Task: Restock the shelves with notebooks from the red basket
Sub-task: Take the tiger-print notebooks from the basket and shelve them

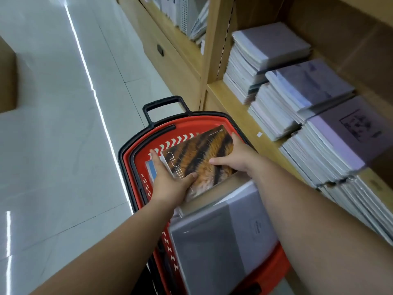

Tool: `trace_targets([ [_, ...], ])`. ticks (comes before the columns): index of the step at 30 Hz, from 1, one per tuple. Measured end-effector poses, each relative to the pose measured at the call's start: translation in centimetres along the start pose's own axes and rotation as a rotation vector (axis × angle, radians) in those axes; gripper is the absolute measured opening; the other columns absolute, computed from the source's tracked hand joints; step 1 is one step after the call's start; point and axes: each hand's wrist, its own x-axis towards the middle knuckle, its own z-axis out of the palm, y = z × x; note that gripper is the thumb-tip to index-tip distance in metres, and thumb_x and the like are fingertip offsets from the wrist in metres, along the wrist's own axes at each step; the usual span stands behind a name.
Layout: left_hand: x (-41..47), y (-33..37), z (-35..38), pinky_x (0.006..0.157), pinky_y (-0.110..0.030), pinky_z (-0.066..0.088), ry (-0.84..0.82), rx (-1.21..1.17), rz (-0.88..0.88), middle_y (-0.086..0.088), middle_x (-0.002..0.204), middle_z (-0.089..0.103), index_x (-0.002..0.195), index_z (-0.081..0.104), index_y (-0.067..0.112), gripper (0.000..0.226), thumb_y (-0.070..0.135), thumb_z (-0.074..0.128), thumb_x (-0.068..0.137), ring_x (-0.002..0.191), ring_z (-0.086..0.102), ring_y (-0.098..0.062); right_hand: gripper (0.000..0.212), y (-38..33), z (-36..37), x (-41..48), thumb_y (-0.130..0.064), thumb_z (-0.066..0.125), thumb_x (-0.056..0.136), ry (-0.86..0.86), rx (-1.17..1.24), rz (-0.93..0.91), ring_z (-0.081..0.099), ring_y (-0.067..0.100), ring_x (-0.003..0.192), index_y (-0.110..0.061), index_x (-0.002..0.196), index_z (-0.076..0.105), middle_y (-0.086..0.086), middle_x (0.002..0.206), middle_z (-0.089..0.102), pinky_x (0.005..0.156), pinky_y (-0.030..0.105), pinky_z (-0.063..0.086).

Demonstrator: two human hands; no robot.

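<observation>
Forearms: two bare arms reach forward and down from the lower edge of the view into the basket.
Wrapped packs: two grey film-wrapped packs [212, 241] lie in the near half of the red basket [204, 121], one overlapping the other.
Task's thing: one tiger-striped notebook [202, 154] sits at the far end of the basket, tilted up above the rest. Its pale left edge looks thick, so it may be a small bundle; the count cannot be told.
Left hand [170, 179]: clamped on the notebook's near-left edge, thumb across the cover, fingers straight along the side.
Right hand [236, 158]: clamped on the right edge, thumb on the cover, fingers wrapped over the far side.
Underneath: one blue-edged notebook [151, 169] shows below the left fingers.
Key relation: the shelf [234, 116] lies to the right of the basket and higher. The right hand is the nearer one, so it would likely lead. The notebook's long side appears to run from the left hand toward the far right, roughly at the shelf.
Shelf stock: at least three overlapping piles of pale lilac notebooks [308, 81], with more slumped toward the lower right.
Bare shelf: a strip of wood shows along the front edge.
Step judged: lifting out, not yet placed.
</observation>
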Motion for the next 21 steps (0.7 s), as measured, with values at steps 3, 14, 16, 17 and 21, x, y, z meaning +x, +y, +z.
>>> trace_targets([
  [3, -0.1, -0.8, -0.1, 0.105, -0.031, 0.038, 0.007, -0.052, 0.0, 0.004, 0.167, 0.027, 0.158, -0.019, 0.045, 0.132, 0.024, 0.086, 0.082, 0.135, 0.047, -0.016, 0.136, -0.1, -1.1, 0.7, -0.05, 0.097, 0.061, -0.065, 0.025, -0.015, 0.045, 0.029, 0.144, -0.045, 0.164, 0.009, -0.001, 0.16, 0.045, 0.117, 0.057, 0.039],
  [14, 0.3, -1.5, 0.1, 0.085, -0.044, 0.063, -0.095, -0.475, -0.134, -0.013, 0.145, 0.055, 0.158, 0.001, 0.054, 0.124, 0.001, 0.083, 0.081, 0.102, 0.076, -0.028, 0.115, 1.5, -1.1, 1.6, -0.028, 0.086, 0.085, -0.183, 0.227, -0.056, 0.042, 0.03, 0.144, -0.05, 0.163, 0.005, 0.003, 0.159, 0.044, 0.117, 0.056, 0.033],
  [16, 0.5, -1.4, 0.0, 0.088, -0.049, 0.062, -0.107, -0.507, -0.146, -0.018, 0.142, 0.059, 0.158, 0.01, 0.049, 0.119, -0.002, 0.083, 0.079, 0.104, 0.075, -0.032, 0.116, 1.8, -1.0, 1.9, -0.029, 0.088, 0.083, -0.199, 0.248, -0.062, 0.043, 0.029, 0.143, -0.052, 0.162, 0.006, 0.002, 0.159, 0.044, 0.117, 0.056, 0.034],
  [17, 0.7, -1.4, 0.0, 0.086, -0.049, 0.062, -0.111, -0.525, -0.159, -0.02, 0.137, 0.063, 0.158, 0.014, 0.045, 0.115, -0.004, 0.082, 0.079, 0.103, 0.075, -0.034, 0.116, 1.9, -1.0, 2.0, -0.029, 0.087, 0.083, -0.199, 0.248, -0.063, 0.042, 0.029, 0.143, -0.052, 0.162, 0.006, 0.002, 0.159, 0.044, 0.117, 0.056, 0.033],
  [21, 1.1, -0.9, -0.1, 0.07, -0.043, 0.063, -0.119, -0.565, -0.195, -0.017, 0.104, 0.078, 0.154, 0.029, 0.029, 0.096, -0.013, 0.075, 0.081, 0.092, 0.077, -0.035, 0.112, 2.1, -0.6, 2.2, -0.033, 0.087, 0.083, -0.146, 0.232, -0.101, 0.041, 0.029, 0.145, -0.047, 0.164, 0.01, 0.0, 0.16, 0.043, 0.115, 0.053, 0.036],
])
